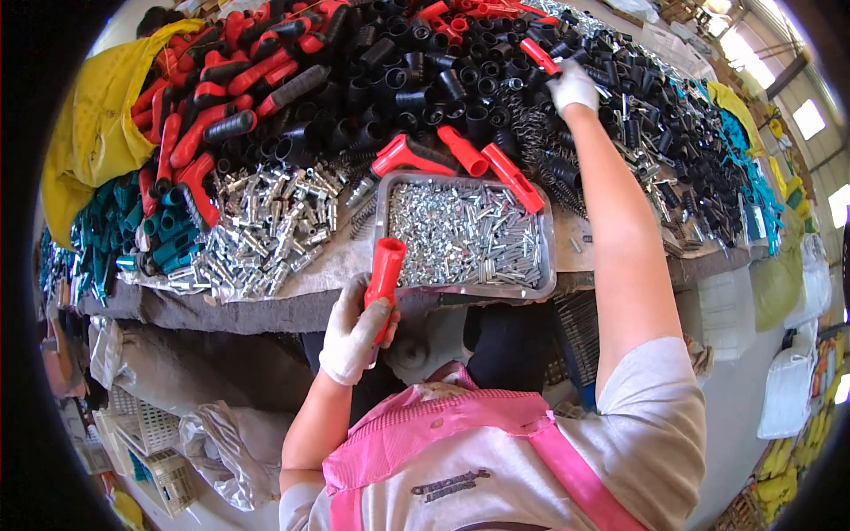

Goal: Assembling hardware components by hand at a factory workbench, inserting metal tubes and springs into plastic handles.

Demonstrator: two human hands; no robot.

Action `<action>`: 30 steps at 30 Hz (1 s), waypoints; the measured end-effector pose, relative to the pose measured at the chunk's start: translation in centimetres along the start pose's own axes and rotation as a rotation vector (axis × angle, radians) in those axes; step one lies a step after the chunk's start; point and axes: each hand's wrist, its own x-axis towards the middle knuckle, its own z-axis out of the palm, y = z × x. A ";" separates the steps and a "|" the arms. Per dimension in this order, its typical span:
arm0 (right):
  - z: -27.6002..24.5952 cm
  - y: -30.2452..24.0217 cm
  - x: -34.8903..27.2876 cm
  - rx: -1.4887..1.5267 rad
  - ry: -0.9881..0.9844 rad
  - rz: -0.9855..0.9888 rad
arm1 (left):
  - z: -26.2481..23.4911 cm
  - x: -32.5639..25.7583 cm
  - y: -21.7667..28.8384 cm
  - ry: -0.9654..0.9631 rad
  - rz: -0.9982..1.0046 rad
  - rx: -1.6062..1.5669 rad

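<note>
My left hand, in a white glove, is closed around a red plastic tube with a flared open end pointing up. The tube is in front of a clear tray of small metal pins and screws. My right hand, also gloved, reaches to the far right over the heap of black plastic sleeves. Its fingers face away and are partly hidden. Another red tube lies right against its fingertips; I cannot tell whether it is gripped. Two red tubes rest at the tray's far edge.
Red-and-black handles pile up at the back left beside a yellow sack. Metal fittings lie left of the tray, teal parts farther left. Dark springs sit behind the tray. The cloth-covered table edge runs before me.
</note>
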 end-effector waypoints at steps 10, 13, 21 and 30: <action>-13.8 -11.3 -22.1 1.294 -0.638 -0.236 | -0.3 0.9 0.0 -0.030 0.371 0.737; -14.0 -11.1 -23.2 1.377 -0.664 -0.228 | -0.3 0.0 0.6 -0.063 0.312 0.778; -14.7 -12.8 -25.8 1.438 -0.950 -0.312 | -2.6 -2.9 1.0 -0.039 0.310 0.923; -14.0 -19.5 -28.2 0.824 -0.944 -0.516 | -4.6 -3.9 0.0 0.062 0.304 0.999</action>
